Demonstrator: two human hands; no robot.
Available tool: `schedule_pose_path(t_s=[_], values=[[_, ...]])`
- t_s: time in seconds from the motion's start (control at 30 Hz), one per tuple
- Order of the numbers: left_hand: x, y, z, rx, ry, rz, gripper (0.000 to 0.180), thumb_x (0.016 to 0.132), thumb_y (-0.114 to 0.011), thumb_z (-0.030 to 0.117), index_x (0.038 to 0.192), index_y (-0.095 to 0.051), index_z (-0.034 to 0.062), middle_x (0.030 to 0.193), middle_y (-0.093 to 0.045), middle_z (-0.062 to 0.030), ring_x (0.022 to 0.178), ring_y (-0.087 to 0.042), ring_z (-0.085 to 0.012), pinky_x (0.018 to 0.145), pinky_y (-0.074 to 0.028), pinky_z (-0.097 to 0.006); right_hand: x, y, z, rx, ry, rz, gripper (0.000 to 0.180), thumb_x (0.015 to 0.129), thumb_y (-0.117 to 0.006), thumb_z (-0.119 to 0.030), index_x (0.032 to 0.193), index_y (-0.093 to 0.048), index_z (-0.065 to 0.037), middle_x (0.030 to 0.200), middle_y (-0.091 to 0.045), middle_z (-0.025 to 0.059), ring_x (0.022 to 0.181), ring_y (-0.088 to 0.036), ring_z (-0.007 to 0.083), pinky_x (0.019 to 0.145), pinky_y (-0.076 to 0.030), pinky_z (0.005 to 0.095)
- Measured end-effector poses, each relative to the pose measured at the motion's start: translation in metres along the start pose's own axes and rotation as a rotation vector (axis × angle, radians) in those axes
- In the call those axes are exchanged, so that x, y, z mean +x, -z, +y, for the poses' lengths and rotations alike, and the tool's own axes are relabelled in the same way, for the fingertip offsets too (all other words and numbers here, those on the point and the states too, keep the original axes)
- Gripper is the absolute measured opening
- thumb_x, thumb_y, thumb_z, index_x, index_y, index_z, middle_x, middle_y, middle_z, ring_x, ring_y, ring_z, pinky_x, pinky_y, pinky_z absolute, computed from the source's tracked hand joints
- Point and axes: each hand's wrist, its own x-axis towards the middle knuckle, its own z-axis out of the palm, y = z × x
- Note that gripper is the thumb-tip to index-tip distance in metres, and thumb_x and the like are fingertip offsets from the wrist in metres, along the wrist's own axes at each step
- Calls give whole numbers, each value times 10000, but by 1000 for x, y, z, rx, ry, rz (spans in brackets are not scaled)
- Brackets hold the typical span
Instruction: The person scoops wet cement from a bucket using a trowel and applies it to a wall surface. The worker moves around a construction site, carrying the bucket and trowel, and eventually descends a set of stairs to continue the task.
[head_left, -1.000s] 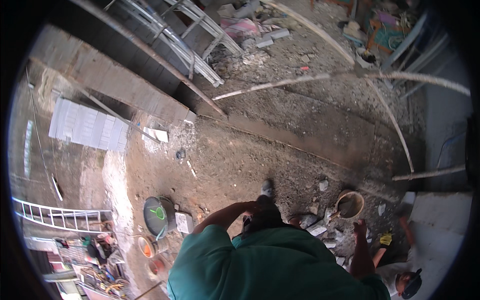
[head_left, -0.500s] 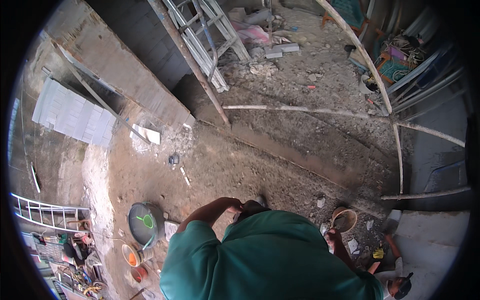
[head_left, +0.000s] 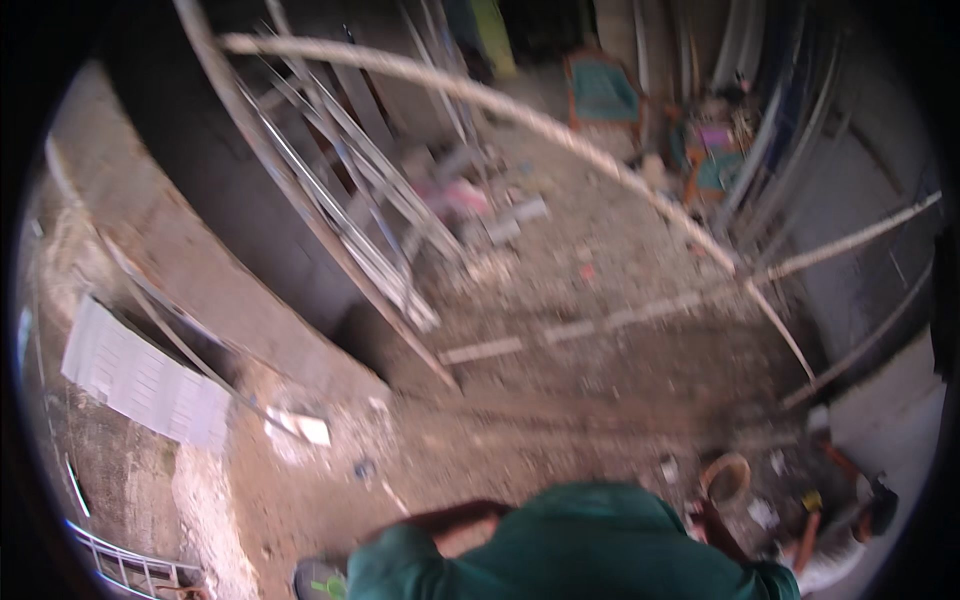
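My right hand (head_left: 697,521) is low on the right, blurred, at the near-left rim of a light-brown bucket (head_left: 726,479). It appears closed on that rim. The bucket's mouth is tilted toward me, and what is inside cannot be made out. My left forearm (head_left: 452,523) is bent across in front of my green shirt (head_left: 590,540). The fingers of my left hand are hidden or smeared at the shirt's edge, so what they hold does not show.
A co-worker (head_left: 850,545) crouches at the lower right, near pale rubble pieces (head_left: 763,514). Long wooden poles (head_left: 520,112) cross ahead. A ladder (head_left: 350,235) leans beyond a tilted board (head_left: 190,230). A dark tub (head_left: 318,578) stands at the lower left, and a teal chair (head_left: 604,92) far back.
My view has tilted up, so the scene sits lower and more of the far area shows. The tub is now mostly cut off. My right hand stays beside the bucket.
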Motion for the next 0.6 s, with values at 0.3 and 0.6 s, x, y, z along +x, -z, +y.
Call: schedule_pose_path(t_s=[0.3,0.6], values=[[-25,95,51,41,175,214,518,908,-640,300,1358,-523,72,1358,-552,-163,1267,-510,-289,1034,-422,-434,26,31,-65,-122,-266,-49,393,798,-726,-257,1113,-582,-70,1010,-630,129,920,-619,272,743,-524,432],[-28,112,72,58,208,274,528,909,-641,303,1380,-508,104,1390,-523,-158,1293,-484,-310,1059,-403,-438,33,18,-97,-114,-241,-8,261,800,-709,-214,996,-593,-87,907,-605,102,828,-595,260,686,-506,436]])
